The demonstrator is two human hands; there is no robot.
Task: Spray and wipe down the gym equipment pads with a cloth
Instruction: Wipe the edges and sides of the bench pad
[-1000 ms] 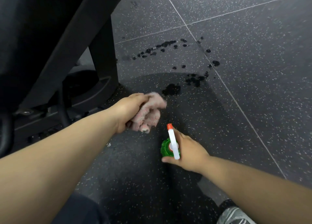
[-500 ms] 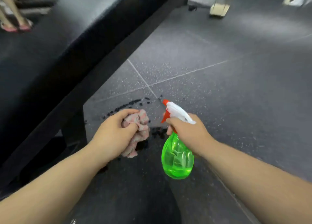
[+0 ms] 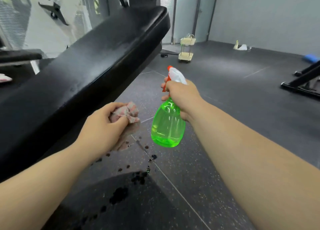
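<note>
A long black bench pad (image 3: 97, 60) slopes up from lower left to upper middle. My left hand (image 3: 102, 129) grips a bunched pink cloth (image 3: 127, 112) just off the pad's near edge, above the floor. My right hand (image 3: 181, 96) holds a green spray bottle (image 3: 167, 124) by its neck, fingers round the orange trigger below the white head. The bottle hangs upright in the air to the right of the pad, its nozzle pointing up and to the left.
Dark wet spots (image 3: 136, 176) mark the speckled rubber floor below my hands. A small cream cart (image 3: 186, 50) stands near the glass wall. Black equipment legs (image 3: 304, 80) lie at the right, with a blue object (image 3: 310, 58) behind them.
Both hands rose from near the floor to the height of the bench pad. The bottle came up with my right hand, and the view tilted up from the floor to the room.
</note>
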